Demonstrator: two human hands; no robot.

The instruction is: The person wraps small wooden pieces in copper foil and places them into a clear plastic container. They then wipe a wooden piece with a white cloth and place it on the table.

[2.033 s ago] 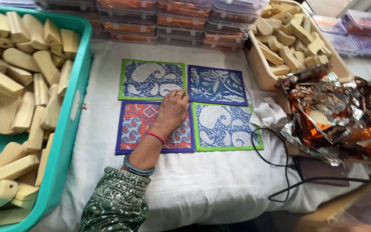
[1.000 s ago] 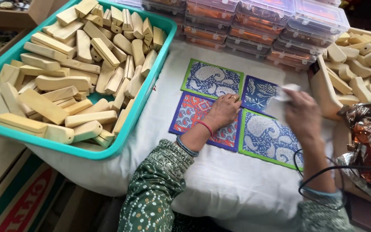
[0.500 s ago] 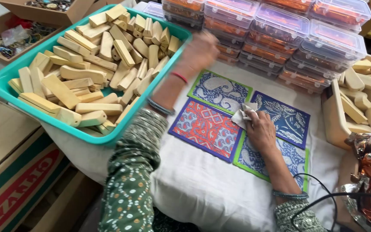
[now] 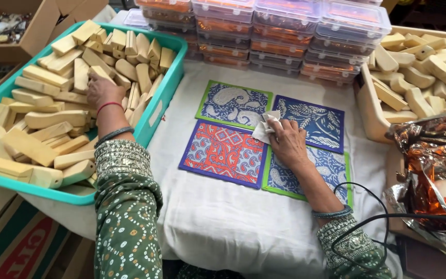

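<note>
Your left hand [image 4: 100,89] is down in the teal tray [image 4: 163,98] at upper left, fingers resting loose on its wooden blocks [image 4: 47,119]. Your right hand [image 4: 286,140] pinches a white cloth [image 4: 264,127] at mid-frame, over four patterned squares [image 4: 225,153]. A cream tray [image 4: 370,116] at right holds more blocks.

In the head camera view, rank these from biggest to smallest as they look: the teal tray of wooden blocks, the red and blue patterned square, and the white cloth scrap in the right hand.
1. Teal tray, clearly largest.
2. Red and blue patterned square.
3. White cloth scrap, smallest, partly hidden by the right hand.
</note>
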